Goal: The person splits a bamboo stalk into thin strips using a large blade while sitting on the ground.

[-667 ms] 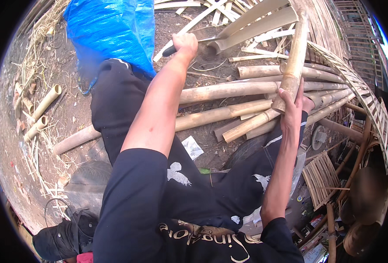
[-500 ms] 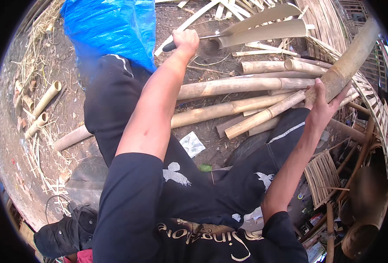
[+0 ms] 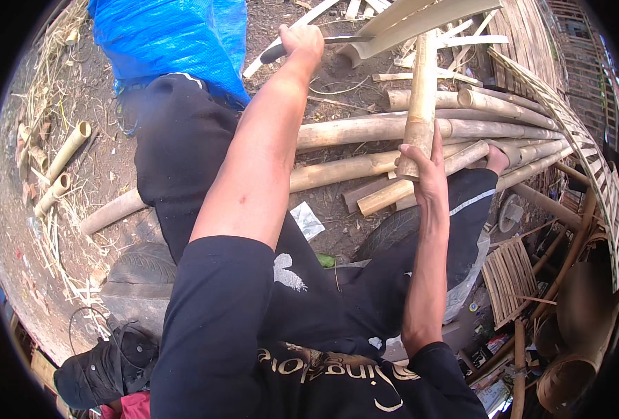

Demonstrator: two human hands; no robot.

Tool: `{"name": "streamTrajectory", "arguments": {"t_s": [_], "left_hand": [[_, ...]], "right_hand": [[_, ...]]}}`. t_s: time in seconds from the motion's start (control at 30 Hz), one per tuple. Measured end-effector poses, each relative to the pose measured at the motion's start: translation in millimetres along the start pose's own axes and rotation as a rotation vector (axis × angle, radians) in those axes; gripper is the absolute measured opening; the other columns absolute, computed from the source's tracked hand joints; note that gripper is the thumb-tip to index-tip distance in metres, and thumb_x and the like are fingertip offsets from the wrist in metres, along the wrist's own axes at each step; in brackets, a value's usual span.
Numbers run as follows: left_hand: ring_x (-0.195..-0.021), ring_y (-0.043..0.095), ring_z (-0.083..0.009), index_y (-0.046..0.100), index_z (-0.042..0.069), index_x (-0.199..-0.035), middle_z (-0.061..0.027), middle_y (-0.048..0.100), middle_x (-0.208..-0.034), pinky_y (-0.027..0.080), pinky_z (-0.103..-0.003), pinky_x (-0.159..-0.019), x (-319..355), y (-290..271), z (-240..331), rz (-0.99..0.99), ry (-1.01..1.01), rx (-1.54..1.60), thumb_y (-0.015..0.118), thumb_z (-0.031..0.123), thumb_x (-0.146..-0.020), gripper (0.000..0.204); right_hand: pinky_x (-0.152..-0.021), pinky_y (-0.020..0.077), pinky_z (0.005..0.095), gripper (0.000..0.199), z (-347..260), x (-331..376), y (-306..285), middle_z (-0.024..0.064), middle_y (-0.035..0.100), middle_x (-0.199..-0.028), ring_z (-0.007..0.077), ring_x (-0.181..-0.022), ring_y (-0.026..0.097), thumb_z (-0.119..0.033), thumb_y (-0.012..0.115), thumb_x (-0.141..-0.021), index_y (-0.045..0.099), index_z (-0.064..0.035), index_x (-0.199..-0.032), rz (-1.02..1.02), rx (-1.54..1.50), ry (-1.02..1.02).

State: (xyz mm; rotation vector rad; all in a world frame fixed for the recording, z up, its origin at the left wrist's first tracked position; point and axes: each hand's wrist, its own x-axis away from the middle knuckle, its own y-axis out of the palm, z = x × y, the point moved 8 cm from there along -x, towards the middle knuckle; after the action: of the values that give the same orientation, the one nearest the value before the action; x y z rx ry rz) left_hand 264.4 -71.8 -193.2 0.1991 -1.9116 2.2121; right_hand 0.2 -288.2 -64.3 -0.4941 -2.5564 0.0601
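My left hand [image 3: 302, 44] is closed round the black handle of a long knife [image 3: 341, 40]. Its blade runs in between two halves of a split bamboo piece [image 3: 421, 29] at the top of the view. My right hand [image 3: 427, 171] grips the near end of a thick bamboo pole [image 3: 421, 105], with fingers and thumb wrapped about it. That pole points away from me and overlaps the bamboo poles [image 3: 365, 130] lying on the ground.
A blue tarp sack [image 3: 173, 49] lies beside my left knee. Bamboo slats [image 3: 351, 10] are scattered at the back. Woven bamboo panels [image 3: 508, 283] stand at the right, and short bamboo tubes [image 3: 68, 150] lie at the left. My bare foot [image 3: 497, 159] rests by the poles.
My right hand has swung the bamboo pole leftward from the right side, to the middle. The split halves and knife have shifted slightly farther away, with my left hand still on the handle.
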Motion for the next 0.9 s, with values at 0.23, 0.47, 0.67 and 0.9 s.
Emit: {"name": "streamTrajectory", "arguments": {"t_s": [0.23,0.47,0.67,0.9], "left_hand": [[-0.094,0.073,-0.0216,0.079,0.018,-0.094,-0.0041,0.077,-0.097,0.037,-0.043,-0.093,10,19,-14,-0.029,0.014,0.031,0.053,0.018,-0.094,0.026],[-0.087,0.071,-0.0209,0.073,0.020,-0.079,-0.0036,0.074,-0.086,0.044,-0.046,-0.087,11,26,-20,0.042,0.076,-0.023,0.057,0.024,-0.089,0.019],[-0.092,0.073,-0.0252,0.077,0.014,-0.091,-0.0092,0.076,-0.095,0.041,-0.044,-0.095,-2,17,2,-0.005,0.106,-0.023,0.053,0.018,-0.093,0.025],[-0.097,0.072,-0.0221,0.079,0.018,-0.096,-0.0060,0.077,-0.100,0.035,-0.042,-0.097,11,33,-17,-0.054,0.025,0.001,0.051,0.018,-0.095,0.028]], "right_hand": [[-0.071,0.0568,0.0331,0.091,-202,65,-40,0.0185,0.056,-0.112,0.0223,-0.088,0.062,-0.006,0.070,-0.083,0.016,-0.0067,-0.156,0.296,0.118,-0.527],[-0.098,0.0490,0.0478,0.105,-119,9,-6,0.0315,0.053,-0.129,0.0422,-0.112,0.060,-0.012,0.072,-0.081,0.000,-0.0124,-0.158,0.587,0.718,-0.839],[-0.088,0.0535,0.0470,0.106,35,-48,10,0.0294,0.067,-0.111,0.0420,-0.097,0.068,-0.014,0.071,-0.076,0.008,-0.0221,-0.160,0.105,0.891,-0.050],[-0.081,0.0540,0.0306,0.102,-94,-11,-14,0.0164,0.054,-0.132,0.0186,-0.098,0.061,-0.001,0.072,-0.082,0.006,-0.0068,-0.160,-0.028,0.152,-0.360]]}}
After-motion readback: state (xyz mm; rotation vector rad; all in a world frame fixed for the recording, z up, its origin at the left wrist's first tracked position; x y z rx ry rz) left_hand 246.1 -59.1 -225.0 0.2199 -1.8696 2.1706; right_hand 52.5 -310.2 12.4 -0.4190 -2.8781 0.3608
